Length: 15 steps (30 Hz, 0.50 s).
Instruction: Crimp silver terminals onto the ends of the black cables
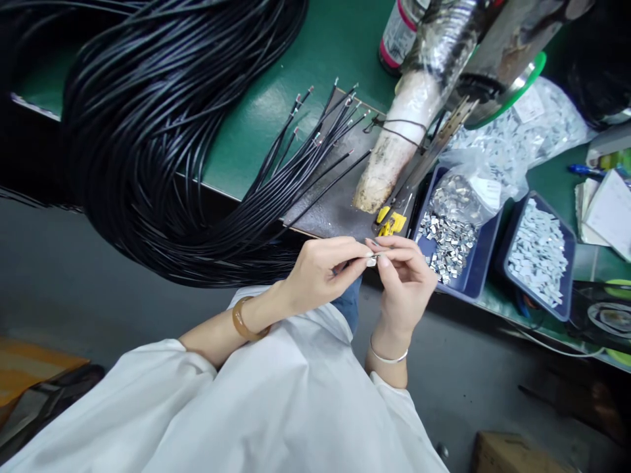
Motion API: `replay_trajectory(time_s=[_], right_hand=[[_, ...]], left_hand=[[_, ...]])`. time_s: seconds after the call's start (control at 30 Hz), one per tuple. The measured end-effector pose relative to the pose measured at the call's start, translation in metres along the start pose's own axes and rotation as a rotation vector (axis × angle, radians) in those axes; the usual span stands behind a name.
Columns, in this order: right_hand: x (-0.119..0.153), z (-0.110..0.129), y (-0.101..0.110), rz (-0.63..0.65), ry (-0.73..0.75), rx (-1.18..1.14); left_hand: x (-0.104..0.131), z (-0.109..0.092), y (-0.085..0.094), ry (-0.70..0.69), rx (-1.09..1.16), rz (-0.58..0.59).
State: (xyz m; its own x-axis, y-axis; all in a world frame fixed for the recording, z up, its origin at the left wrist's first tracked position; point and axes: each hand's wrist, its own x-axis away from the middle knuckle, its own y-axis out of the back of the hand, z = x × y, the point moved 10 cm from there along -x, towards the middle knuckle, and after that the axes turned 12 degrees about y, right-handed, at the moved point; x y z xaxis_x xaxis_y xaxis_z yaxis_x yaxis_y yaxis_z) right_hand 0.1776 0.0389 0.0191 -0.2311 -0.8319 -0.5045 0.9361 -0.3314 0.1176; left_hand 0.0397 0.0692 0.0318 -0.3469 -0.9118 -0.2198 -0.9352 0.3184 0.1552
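Note:
My left hand (328,269) and my right hand (407,279) meet fingertip to fingertip at the table's front edge. Both pinch something small and pale between thumb and fingers; it is too small to make out. Just beyond my fingers lies a yellow-handled tool (392,222). A thick bundle of black cables (197,240) hangs over the edge on the left, its stripped ends resting on a dark plate (320,213). Beside my right hand stands a blue tray of small metal pieces (480,266).
Farther right is another blue tray (568,279) with small pale pieces. A white wrapped pole (401,131) slants above the plate. Behind are a jar (398,36) and a plastic bag of parts (547,131). Papers (611,210) lie on the green table (340,36).

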Motion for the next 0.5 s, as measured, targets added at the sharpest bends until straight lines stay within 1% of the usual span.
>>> replay_trajectory(time_s=[0.07,0.13,0.17,0.23,0.3,0.33,0.4,0.5], right_hand=[[-0.001,0.017,0.004,-0.015,0.122,0.191],[-0.001,0.030,0.004,-0.025,0.215,0.304],[-0.001,0.030,0.003,-0.023,0.220,0.315],[-0.002,0.024,0.005,-0.038,0.171,0.273],[-0.002,0.022,0.010,-0.086,0.156,0.252],[-0.002,0.027,0.013,-0.111,0.191,0.279],[0.000,0.041,0.014,-0.122,0.309,0.371],[0.005,0.057,0.005,-0.066,0.467,0.485]], left_hand=[[-0.003,0.013,-0.002,0.157,0.145,0.044],[-0.004,0.027,-0.007,0.352,0.363,0.109],[-0.004,0.033,-0.011,0.431,0.457,0.143],[-0.004,0.040,-0.016,0.534,0.563,0.181],[-0.006,0.046,-0.014,0.590,0.587,0.165],[-0.008,0.048,-0.013,0.607,0.591,0.148],[-0.010,0.051,-0.012,0.625,0.599,0.124],[-0.013,0.052,-0.014,0.635,0.585,0.119]])
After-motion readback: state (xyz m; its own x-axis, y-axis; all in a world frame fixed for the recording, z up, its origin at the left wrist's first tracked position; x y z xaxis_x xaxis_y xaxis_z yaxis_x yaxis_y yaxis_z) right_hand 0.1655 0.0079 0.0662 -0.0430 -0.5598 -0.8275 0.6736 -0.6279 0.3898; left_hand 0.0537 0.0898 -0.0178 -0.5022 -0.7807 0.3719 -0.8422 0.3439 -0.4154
